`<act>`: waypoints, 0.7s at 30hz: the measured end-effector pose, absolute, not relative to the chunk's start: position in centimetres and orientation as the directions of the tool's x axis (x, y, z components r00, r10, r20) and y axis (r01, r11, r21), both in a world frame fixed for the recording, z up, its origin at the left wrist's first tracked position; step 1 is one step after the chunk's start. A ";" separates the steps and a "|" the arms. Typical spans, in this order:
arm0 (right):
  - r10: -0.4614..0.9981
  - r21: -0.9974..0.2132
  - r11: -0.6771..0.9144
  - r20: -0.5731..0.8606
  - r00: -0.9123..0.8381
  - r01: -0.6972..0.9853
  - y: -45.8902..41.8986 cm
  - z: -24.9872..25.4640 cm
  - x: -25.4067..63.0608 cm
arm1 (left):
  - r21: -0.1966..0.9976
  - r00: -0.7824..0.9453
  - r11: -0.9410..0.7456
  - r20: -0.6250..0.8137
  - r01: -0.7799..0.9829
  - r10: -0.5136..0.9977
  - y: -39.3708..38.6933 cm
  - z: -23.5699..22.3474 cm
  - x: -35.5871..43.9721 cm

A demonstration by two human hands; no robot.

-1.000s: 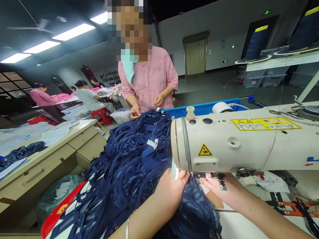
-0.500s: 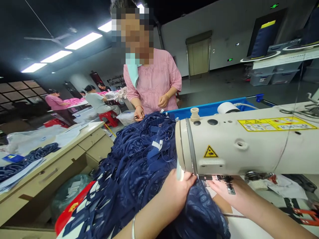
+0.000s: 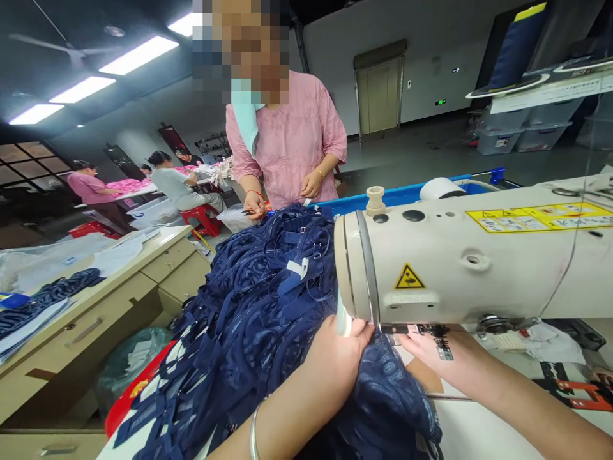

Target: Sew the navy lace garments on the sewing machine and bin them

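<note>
My left hand (image 3: 332, 364) rests fingers-down on a dark blue patterned fabric piece (image 3: 383, 396) just left of the sewing machine's head, its fingertips tucked under the machine. My right hand (image 3: 428, 354) lies under the cream sewing machine arm (image 3: 474, 262), flat on the fabric near the needle; its fingertips are hidden by the machine. A big heap of dark blue strapped garments (image 3: 258, 306) piles up to the left of and behind my left hand.
A person in a pink top (image 3: 287, 147) stands across the heap, handling its far edge with small snips. A beige desk with drawers (image 3: 96, 313) stands at left. A blue bin edge (image 3: 397, 195) lies behind the machine. Other workers sit far left.
The view has shifted slightly; my hands stay at the needle area on the blue fabric. The person opposite has raised their hand a little at the heap's edge.
</note>
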State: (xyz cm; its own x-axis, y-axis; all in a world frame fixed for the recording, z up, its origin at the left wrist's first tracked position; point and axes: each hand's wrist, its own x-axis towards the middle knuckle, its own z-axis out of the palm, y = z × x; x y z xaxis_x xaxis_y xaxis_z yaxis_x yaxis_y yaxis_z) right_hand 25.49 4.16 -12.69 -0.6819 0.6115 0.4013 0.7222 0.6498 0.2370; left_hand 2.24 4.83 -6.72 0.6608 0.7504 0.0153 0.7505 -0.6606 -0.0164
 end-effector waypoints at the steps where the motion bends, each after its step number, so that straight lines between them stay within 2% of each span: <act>1: 0.627 0.217 0.646 0.397 -0.670 0.732 4.1 -12.7 25.5 | -0.014 0.656 -0.656 0.007 0.754 0.754 4.7 -6.6 2.2; 4: 0.694 0.090 0.624 0.394 -0.603 0.776 4.0 -12.5 25.3 | 0.001 0.659 -0.659 0.012 0.752 0.752 4.6 -6.3 2.0; 5: 0.698 0.086 0.622 0.389 -0.601 0.778 4.0 -12.4 25.1 | 0.006 0.663 -0.663 0.020 0.749 0.749 4.5 -6.2 2.0; 10: 0.662 0.328 0.563 0.370 -0.652 0.758 3.7 -12.4 24.5 | 0.021 0.652 -0.652 -0.026 0.758 0.757 4.5 -5.3 2.3; 14: 0.696 0.328 0.490 0.410 -0.589 0.808 3.5 -12.2 24.1 | 0.024 0.630 -0.631 -0.087 0.776 0.772 4.5 -4.8 2.6; 17: 0.649 0.283 0.572 0.419 -0.636 0.770 3.8 -11.7 24.2 | 0.026 0.641 -0.642 -0.079 0.767 0.763 4.6 -5.2 2.4; 21: 0.591 0.353 0.609 0.395 -0.703 0.710 4.2 -11.5 24.8 | 0.010 0.656 -0.656 -0.017 0.755 0.754 4.8 -6.2 2.1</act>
